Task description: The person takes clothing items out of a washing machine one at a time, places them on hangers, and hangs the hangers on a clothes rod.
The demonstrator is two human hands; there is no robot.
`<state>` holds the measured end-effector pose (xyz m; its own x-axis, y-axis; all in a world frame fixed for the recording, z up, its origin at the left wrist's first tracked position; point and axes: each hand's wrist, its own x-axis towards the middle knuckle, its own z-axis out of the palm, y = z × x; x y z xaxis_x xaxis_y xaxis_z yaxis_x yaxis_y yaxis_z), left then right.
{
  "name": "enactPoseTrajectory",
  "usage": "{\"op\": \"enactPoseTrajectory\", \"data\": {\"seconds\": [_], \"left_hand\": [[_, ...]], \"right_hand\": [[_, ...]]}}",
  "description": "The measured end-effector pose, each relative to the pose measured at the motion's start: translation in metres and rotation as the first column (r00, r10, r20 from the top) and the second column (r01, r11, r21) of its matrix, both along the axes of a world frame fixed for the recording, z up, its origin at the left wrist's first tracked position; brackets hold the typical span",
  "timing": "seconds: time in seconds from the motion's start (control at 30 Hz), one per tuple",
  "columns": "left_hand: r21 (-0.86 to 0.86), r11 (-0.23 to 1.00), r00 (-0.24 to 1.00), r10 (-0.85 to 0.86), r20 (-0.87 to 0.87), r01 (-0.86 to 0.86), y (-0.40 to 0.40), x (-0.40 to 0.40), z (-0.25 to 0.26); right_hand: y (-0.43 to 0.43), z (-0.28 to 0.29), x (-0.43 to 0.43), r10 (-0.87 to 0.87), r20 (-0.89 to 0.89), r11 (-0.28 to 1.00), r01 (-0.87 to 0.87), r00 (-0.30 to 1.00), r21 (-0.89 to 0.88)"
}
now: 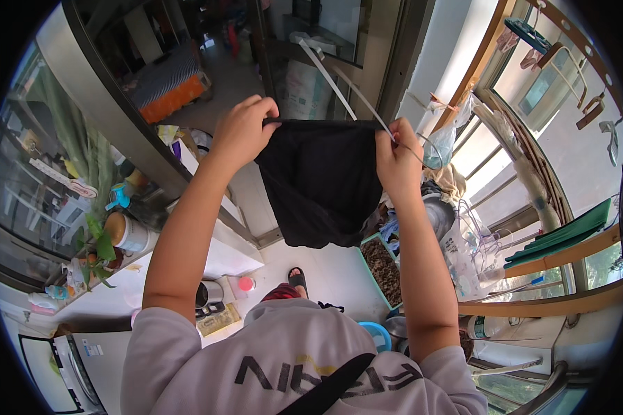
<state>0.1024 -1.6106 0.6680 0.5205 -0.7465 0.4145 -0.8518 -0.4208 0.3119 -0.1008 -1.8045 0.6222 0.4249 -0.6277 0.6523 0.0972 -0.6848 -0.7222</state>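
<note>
A black cloth garment (322, 181), possibly shorts, hangs stretched between my two hands in front of me. My left hand (249, 127) pinches its top left corner between thumb and fingers. At the top right corner my right hand (402, 155) grips the same band. That hand also holds what looks like a clothes hanger (363, 98), with pale thin bars reaching up and left past the garment's top edge. A curved wire hook sticks out beyond my right knuckles. The garment's lower part hangs loose in folds.
A glass door frame (130, 104) stands ahead on the left. A green-rimmed planter of soil (381, 270) sits on the floor, near a blue basin (376, 334). Hangers (592, 111) and green cloth (560, 236) are at the right by the windows. Jars and plants line the left ledge (145, 254).
</note>
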Motion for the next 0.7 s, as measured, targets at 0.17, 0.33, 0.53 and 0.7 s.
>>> {"op": "enactPoseTrajectory", "data": {"seconds": [0.17, 0.33, 0.53, 0.7], "left_hand": [[0.277, 0.957, 0.986, -0.037, -0.163, 0.082, -0.005, 0.043, -0.125], [0.058, 0.998, 0.854, 0.0, -0.521, 0.035, -0.053, 0.108, -0.151], [-0.56, 0.827, 0.358, -0.508, -0.784, -0.054, -0.071, 0.207, -0.047], [-0.668, 0.74, 0.642, -0.55, -0.535, 0.078, -0.05, 0.239, 0.016]], "right_hand": [[-0.04, 0.061, 0.036, -0.112, 0.036, 0.986, 0.115, 0.993, -0.124], [-0.085, 0.085, 0.067, -0.158, -0.17, 0.973, 0.124, 0.973, -0.196], [-0.147, 0.093, 0.098, -0.171, -0.328, 0.985, 0.158, 0.929, -0.067], [-0.189, 0.09, 0.142, 0.038, -0.297, 0.955, 0.053, 0.954, 0.293]]}}
